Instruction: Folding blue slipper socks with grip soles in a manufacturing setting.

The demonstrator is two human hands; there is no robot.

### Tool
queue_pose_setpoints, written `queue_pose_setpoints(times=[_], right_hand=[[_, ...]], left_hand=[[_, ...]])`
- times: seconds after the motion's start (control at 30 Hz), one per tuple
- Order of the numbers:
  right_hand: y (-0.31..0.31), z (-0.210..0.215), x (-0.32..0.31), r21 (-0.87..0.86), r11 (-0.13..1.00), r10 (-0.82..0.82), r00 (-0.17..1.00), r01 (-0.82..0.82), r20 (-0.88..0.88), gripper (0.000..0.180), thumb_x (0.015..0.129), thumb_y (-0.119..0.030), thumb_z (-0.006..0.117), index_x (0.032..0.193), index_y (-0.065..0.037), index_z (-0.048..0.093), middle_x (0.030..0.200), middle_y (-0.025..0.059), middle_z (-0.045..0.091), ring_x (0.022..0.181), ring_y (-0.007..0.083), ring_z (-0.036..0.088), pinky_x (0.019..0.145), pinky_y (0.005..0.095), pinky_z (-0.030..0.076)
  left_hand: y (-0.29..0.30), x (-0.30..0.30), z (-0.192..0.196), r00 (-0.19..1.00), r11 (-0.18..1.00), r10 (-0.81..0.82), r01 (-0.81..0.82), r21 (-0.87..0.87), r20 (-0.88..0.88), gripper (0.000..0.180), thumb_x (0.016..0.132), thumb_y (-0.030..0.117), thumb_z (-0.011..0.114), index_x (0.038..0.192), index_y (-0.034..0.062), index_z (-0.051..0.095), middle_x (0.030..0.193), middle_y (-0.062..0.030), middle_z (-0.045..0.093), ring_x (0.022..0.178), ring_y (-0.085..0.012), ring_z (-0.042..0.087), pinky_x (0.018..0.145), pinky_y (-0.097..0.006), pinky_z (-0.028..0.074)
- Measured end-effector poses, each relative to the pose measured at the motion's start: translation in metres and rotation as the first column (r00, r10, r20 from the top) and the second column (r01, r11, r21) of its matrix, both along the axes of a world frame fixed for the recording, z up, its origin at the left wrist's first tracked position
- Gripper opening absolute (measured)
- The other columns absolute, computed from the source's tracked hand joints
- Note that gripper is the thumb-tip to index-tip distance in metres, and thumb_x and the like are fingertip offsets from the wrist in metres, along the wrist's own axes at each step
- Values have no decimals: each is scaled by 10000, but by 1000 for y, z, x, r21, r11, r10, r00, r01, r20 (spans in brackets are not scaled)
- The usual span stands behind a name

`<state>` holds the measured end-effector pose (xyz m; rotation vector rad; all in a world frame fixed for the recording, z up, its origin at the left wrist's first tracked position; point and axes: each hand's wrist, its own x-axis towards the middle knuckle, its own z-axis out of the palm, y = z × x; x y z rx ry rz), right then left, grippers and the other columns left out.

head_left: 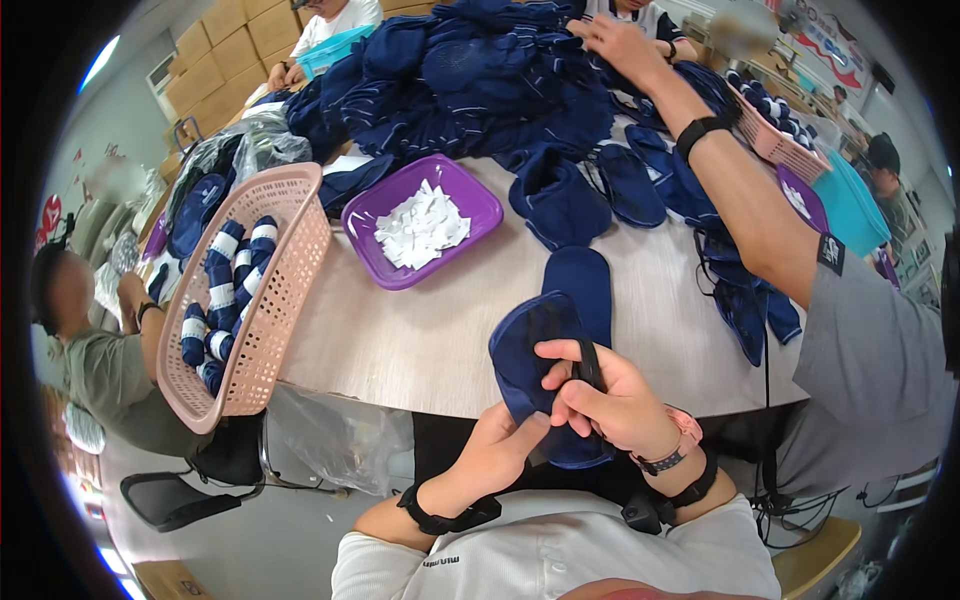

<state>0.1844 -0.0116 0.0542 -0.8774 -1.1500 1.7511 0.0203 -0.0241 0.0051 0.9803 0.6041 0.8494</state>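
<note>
Just past the table's near edge, my left hand (pixel 500 445) pinches a navy fabric slipper (pixel 528 345), its thumb pressed on the slipper's lower side. My right hand (pixel 630 405) is closed at the slipper's right side, fingers curled around a slim black looped thing (pixel 588 366) whose kind I cannot make out. Another flat navy slipper piece (pixel 583 285) lies under and beyond the held one. Farther off, a puffed navy slipper (pixel 560 190) and a flat one (pixel 630 185) rest in front of the big pile.
A purple tray (pixel 478 208) holds white paper slips. Left of it, a pink basket (pixel 285 270) contains rolled navy bundles with white bands. A heap of navy slippers (pixel 450 80) covers the far table. At right, a co-worker's arm (pixel 735 190) reaches across; other people sit around.
</note>
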Motion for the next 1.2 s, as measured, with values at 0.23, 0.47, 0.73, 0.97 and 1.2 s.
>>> queue_pose_setpoints(times=[0.23, 0.47, 0.73, 0.97, 1.2], right_hand=[[-6, -9, 2, 142, 990, 8, 998, -17, 64, 361, 847, -77, 552, 1192, -9, 470, 1057, 71, 522, 805, 89, 570, 671, 197, 455], [-11, -10, -12, 441, 888, -293, 902, 134, 316, 209, 767, -97, 644, 964, -37, 606, 853, 40, 555, 691, 88, 515, 613, 228, 416], [-6, -5, -17, 697, 713, -391, 870, 79, 302, 102, 739, -35, 638, 841, -37, 642, 786, 29, 600, 753, 150, 501, 685, 257, 407], [-2, -12, -13, 432, 884, -338, 885, 182, 321, 121, 776, -67, 598, 894, -46, 580, 783, 74, 548, 751, 211, 515, 675, 289, 405], [14, 2, -7, 637, 769, -373, 778, -45, 506, 100, 773, -38, 564, 868, -38, 534, 802, 86, 516, 751, 238, 496, 654, 294, 409]], left_hand=[[3, 2, 4, 962, 966, 258, -257, -28, 87, 245, 924, 165, 421, 1078, 2, 520, 989, -41, 574, 883, -96, 535, 775, -248, 443], [3, 8, 1, 930, 924, 323, -350, 154, 174, 215, 880, 101, 509, 1067, -4, 525, 1007, -52, 581, 913, -118, 542, 813, -262, 434], [11, 4, 6, 946, 906, 272, -314, 284, 178, 283, 861, 56, 513, 1133, -6, 469, 1058, -58, 544, 954, -128, 518, 843, -272, 413], [19, 8, 7, 957, 930, 258, -284, 235, 133, 296, 860, 101, 534, 1130, -6, 477, 1030, -45, 552, 937, -119, 511, 837, -272, 406], [30, 11, 8, 934, 859, 342, -354, 370, 101, 249, 847, 133, 567, 1047, -12, 535, 946, -34, 569, 860, -104, 510, 776, -256, 416]])
